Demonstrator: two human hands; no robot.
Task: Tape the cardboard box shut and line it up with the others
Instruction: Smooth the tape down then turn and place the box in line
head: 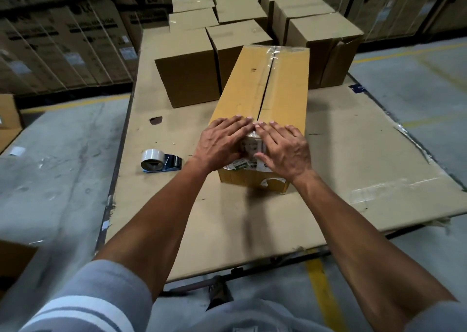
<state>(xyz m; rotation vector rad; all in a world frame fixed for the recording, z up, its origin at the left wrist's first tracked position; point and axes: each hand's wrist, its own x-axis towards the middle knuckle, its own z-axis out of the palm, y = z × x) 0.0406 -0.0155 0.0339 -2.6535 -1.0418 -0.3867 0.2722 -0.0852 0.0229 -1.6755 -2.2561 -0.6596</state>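
A long yellow-brown cardboard box point(283, 79) lies lengthwise on a flat cardboard sheet point(177, 205). Its top flaps meet along a dark seam, with clear tape at the far end. My left hand point(219, 142) and my right hand point(285, 150) press flat on the near end of the top, fingertips almost touching at the seam. Printed packets show between the hands where the flaps gape. A tape dispenser point(159, 161) with a white roll rests on the sheet, left of the box and apart from both hands.
Several closed brown boxes point(189, 76) stand in rows beyond the long box, one at the right point(326, 46) with a creased side. Strapped cartons point(63, 41) line the back. Grey concrete floor with yellow lines surrounds the sheet. My shoe point(218, 291) shows below its near edge.
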